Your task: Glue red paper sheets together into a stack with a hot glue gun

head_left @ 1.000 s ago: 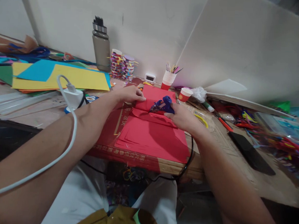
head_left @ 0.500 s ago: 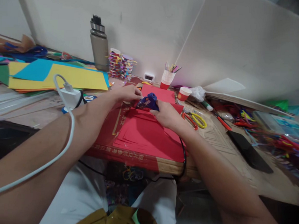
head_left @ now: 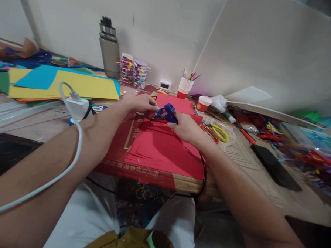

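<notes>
My right hand (head_left: 185,125) is wrapped round a blue glue gun (head_left: 167,113), its tip pointing left. A black cord hangs below my right wrist and over the table edge. Near the tip, the fingers of my left hand (head_left: 144,103) are pinched together at a sheet of red paper (head_left: 196,120), which is partly raised; the glue gun hides much of where they meet. Under both hands lies a stack of red paper sheets (head_left: 164,150) on a red printed cardboard (head_left: 119,151). Another red sheet (head_left: 174,102) lies just beyond the glue gun.
Yellow-handled scissors (head_left: 220,133) and red-handled pliers (head_left: 210,134) lie right of my hand. Behind stand paper cups with pencils (head_left: 185,84), a single cup (head_left: 204,103) and a bottle (head_left: 109,50). A white charger (head_left: 79,106) is at left, a black phone (head_left: 275,166) at right.
The glue gun and my right hand have shifted very slightly to the right. My left hand stays almost where it was.
</notes>
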Tool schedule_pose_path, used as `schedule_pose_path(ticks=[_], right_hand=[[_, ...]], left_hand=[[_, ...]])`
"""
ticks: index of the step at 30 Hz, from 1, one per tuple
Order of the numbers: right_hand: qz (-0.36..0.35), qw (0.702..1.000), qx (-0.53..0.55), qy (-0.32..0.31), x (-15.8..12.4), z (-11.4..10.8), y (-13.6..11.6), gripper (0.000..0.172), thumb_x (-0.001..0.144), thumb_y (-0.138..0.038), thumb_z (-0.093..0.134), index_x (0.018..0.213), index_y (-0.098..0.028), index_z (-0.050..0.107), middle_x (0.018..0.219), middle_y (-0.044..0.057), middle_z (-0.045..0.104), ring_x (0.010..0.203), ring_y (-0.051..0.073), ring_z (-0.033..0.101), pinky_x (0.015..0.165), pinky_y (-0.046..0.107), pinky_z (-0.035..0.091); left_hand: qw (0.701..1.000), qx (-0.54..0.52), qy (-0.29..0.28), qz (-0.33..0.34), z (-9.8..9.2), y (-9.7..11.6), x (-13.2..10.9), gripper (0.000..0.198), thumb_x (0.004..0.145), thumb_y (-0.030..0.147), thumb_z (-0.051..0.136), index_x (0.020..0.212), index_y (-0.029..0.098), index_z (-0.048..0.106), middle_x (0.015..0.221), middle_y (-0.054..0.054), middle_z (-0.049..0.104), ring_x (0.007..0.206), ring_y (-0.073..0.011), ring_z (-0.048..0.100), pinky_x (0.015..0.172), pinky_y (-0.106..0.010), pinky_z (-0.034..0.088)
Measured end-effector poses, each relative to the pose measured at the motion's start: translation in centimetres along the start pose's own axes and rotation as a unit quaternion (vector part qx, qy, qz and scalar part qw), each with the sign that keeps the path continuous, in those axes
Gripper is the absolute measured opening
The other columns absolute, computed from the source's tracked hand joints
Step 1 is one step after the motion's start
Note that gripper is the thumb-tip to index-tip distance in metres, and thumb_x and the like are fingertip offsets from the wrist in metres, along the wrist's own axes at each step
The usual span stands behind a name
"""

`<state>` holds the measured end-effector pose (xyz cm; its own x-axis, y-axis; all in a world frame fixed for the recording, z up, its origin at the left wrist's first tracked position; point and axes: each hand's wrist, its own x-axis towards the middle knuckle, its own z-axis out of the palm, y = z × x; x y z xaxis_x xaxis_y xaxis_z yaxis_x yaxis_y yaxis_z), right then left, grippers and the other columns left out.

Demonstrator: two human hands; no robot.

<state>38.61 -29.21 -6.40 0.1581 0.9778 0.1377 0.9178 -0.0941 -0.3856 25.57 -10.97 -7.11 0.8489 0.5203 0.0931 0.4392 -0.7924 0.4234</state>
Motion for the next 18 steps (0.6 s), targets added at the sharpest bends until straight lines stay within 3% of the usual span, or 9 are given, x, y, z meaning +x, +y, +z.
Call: schedule_pose_path(ticks=[11, 18], right_hand=[[-0.001, 1.000, 0.016, -0.004, -0.7, 0.0, 0.8, 0.031, 0.085, -0.025, 0.056, 0.115, -0.016, 0.059, 0.111, 0.012, 0.067, 0.099, 0.023, 0.062, 0.082, 0.030, 0.045], [0.058, 0.997, -0.060, 0.003, -1.4, -1.4, 2.5, 0.027, 0.084, -0.029, 0.055, 0.107, -0.016, 0.061, 0.102, 0.013, 0.068, 0.092, 0.024, 0.063, 0.074, 0.030, 0.045]], left_hand=[[1.000, -0.023, -0.008, 0.020, 0.2, -0.6, 0.2, 0.037, 0.074, 0.047, 0.056, 0.074, 0.014, 0.072, 0.060, -0.002, 0.063, 0.057, -0.0119, 0.049, 0.056, -0.024, 0.030], [1.000, -0.026, -0.001, 0.003, 0.2, -0.6, 0.0, 0.034, 0.073, 0.046, 0.058, 0.075, 0.016, 0.072, 0.062, -0.001, 0.063, 0.059, -0.0124, 0.051, 0.056, -0.024, 0.029]])
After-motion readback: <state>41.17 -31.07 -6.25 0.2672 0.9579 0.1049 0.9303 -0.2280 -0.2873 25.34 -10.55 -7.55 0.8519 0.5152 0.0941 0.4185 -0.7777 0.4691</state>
